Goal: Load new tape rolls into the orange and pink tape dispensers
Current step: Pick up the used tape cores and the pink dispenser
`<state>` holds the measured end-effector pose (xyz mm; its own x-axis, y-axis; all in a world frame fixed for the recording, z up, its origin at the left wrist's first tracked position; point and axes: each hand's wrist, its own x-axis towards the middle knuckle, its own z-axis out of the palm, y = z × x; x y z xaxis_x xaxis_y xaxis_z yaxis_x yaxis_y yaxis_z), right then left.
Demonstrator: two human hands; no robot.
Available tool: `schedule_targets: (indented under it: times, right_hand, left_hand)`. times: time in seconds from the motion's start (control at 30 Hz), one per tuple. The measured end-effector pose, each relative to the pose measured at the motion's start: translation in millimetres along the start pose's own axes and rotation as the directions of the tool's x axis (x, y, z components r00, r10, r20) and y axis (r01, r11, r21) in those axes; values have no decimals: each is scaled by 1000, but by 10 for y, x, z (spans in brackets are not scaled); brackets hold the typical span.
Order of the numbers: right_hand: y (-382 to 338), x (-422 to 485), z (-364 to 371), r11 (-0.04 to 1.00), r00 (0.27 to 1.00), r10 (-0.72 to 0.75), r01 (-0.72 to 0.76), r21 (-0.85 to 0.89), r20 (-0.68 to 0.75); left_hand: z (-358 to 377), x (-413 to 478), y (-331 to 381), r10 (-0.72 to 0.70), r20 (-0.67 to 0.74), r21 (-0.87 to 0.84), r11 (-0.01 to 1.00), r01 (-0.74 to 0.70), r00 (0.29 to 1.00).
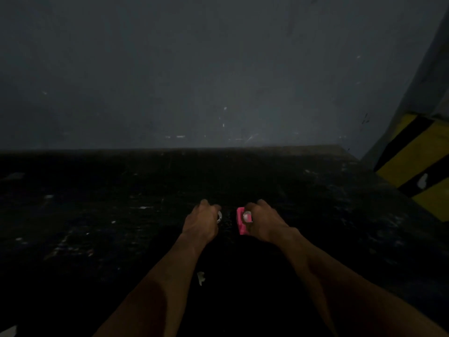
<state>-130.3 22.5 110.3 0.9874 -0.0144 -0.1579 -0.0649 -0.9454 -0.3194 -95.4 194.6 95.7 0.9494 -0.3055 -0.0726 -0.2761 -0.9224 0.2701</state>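
Note:
The scene is very dark. My right hand (263, 221) is closed around the pink tape dispenser (241, 221), which shows a pale round part at its top near my fingertips. My left hand (201, 221) is closed on a small whitish round object (219, 217), likely a tape roll, mostly hidden by my fingers. The two hands are held side by side a short gap apart, just above the dark table (97, 215). No orange dispenser is visible.
A grey wall (218, 69) rises behind the table's far edge. A yellow and black striped post (418, 161) stands at the right. A small pale scrap (201, 278) lies between my forearms, and another pale bit (8, 330) sits at the bottom left corner.

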Motion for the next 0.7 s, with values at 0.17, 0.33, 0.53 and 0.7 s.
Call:
schedule_targets:
  times: [0.17, 0.33, 0.53, 0.7]
  right_hand:
    - [-34, 463, 333, 999, 995, 35, -31, -41, 89]
    - [-43, 956, 645, 1000, 981, 25, -23, -11, 192]
    - [-50, 1428, 962, 999, 970, 31, -21, -43, 241]
    - [-39, 1644, 1146, 999, 973, 41, -32, -42, 228]
  left_hand:
    - [323, 316, -263, -63, 55, -65, 996, 67, 996]
    - [615, 656, -533, -125, 173, -81, 987, 141, 977]
    - [842, 1033, -743, -161, 222, -82, 980, 183, 962]
    - [968, 1258, -801, -172, 242, -100, 974, 201, 955]
